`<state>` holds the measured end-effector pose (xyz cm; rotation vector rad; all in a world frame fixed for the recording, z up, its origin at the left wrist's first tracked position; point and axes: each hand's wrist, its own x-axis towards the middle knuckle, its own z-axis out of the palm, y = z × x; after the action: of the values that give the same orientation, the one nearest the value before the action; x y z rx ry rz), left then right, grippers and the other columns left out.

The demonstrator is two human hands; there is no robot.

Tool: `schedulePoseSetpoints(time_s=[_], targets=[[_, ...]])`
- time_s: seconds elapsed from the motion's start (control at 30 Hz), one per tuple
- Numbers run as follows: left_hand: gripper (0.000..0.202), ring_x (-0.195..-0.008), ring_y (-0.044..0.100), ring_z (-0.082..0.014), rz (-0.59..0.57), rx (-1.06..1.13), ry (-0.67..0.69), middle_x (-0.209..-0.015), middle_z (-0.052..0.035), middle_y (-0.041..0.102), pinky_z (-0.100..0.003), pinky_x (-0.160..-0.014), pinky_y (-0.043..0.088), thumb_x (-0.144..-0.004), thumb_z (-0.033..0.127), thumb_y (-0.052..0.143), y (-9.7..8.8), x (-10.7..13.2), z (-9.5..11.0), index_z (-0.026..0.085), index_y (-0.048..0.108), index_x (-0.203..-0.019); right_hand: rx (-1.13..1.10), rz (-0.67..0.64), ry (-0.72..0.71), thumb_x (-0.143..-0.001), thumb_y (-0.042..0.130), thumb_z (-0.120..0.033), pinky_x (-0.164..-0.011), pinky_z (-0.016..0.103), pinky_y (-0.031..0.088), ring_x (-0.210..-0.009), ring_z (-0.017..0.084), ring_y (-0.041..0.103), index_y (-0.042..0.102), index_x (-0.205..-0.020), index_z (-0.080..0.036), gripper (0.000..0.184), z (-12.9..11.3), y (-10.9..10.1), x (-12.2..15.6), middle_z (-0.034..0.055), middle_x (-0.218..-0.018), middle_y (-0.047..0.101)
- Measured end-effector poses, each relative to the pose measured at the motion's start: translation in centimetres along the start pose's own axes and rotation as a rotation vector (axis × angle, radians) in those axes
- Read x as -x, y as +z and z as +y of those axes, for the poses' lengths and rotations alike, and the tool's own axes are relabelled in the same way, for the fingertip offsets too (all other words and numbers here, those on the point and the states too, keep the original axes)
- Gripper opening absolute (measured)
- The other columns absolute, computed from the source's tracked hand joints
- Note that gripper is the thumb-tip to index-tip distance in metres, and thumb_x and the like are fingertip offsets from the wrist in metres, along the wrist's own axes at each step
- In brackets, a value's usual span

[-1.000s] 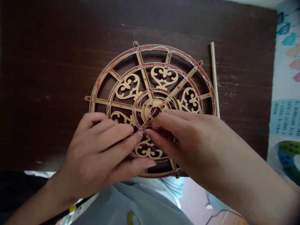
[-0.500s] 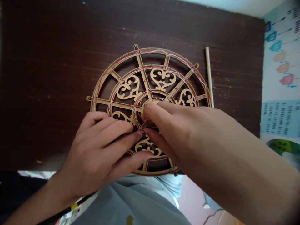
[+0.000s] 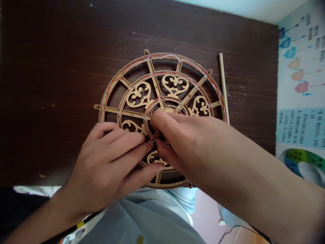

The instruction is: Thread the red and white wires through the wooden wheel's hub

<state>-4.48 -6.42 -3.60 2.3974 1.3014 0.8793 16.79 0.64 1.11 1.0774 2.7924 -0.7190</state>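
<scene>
Left hand (image 3: 111, 159) draped over the wheel (image 3: 156, 85), fingers (image 3: 127, 139) loosely spread — right hand (image 3: 185, 140) arched over its hub (image 3: 170, 109) — can't tell its grip.

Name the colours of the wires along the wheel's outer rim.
The wires are red and white, best seen in the head view.

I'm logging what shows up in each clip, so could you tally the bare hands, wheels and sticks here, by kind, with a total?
Left hand and right hand, both at the wheel: 2 hands
Tan wheel with spokes: 1
Thin pale stick, at the wheel's right in the picture: 1
Total: 4
</scene>
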Motion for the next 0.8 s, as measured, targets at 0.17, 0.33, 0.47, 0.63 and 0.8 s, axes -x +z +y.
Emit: schedulePoseSetpoints(time_s=[0.17,0.33,0.47,0.63,0.8], targets=[[0.010,-0.077,0.076,-0.0210,0.008,-0.004,-0.006,-0.098,0.0001,0.086,-0.049,-0.078,0.053,-0.109,0.034,0.069,0.2,-0.2,0.1,0.025,0.072,-0.108,0.113,0.025,0.028,-0.094,0.066,-0.001,-0.052,0.033,0.026,-0.055,0.015,0.051,0.052,-0.098,-0.024,0.026,-0.8,-0.5,0.3,-0.0005,-0.083,0.066],[0.006,-0.075,0.076,-0.0201,-0.012,-0.017,0.012,-0.098,0.0025,0.086,-0.049,-0.075,0.052,-0.108,0.033,0.070,0.1,-0.4,0.0,0.028,0.072,-0.108,0.215,0.047,0.020,-0.087,0.069,-0.002,-0.051,0.034,0.022,-0.053,0.016,0.045,0.055,-0.090,-0.025,0.027,-1.5,-0.6,0.0,0.0012,-0.080,0.065],[0.007,-0.076,0.076,-0.0199,-0.005,-0.002,0.010,-0.096,0.0024,0.085,-0.049,-0.075,0.051,-0.110,0.028,0.064,0.0,-0.5,-0.1,0.027,0.071,-0.107,0.264,0.071,-0.071,-0.073,0.068,0.004,-0.051,0.034,0.022,-0.056,0.017,0.045,0.057,-0.085,-0.023,0.032,-1.7,-0.4,0.0,0.0004,-0.075,0.059],[0.008,-0.074,0.073,-0.0195,0.010,0.020,-0.012,-0.094,0.0015,0.083,-0.049,-0.076,0.048,-0.110,0.027,0.063,0.1,-0.3,0.1,0.024,0.070,-0.107,0.216,0.074,-0.126,-0.076,0.058,0.008,-0.052,0.033,0.024,-0.057,0.017,0.042,0.059,-0.088,-0.021,0.031,-1.3,-0.3,0.2,0.0014,-0.078,0.059],[0.009,-0.078,0.073,-0.0202,0.007,0.025,-0.014,-0.098,-0.0016,0.084,-0.048,-0.080,0.047,-0.109,0.027,0.067,0.2,-0.2,0.1,0.019,0.072,-0.110,0.027,0.072,-0.043,-0.096,0.063,0.003,-0.064,0.032,0.035,-0.070,0.018,0.055,0.064,-0.102,-0.019,0.024,0.1,-0.3,0.6,0.0007,-0.086,0.064]])
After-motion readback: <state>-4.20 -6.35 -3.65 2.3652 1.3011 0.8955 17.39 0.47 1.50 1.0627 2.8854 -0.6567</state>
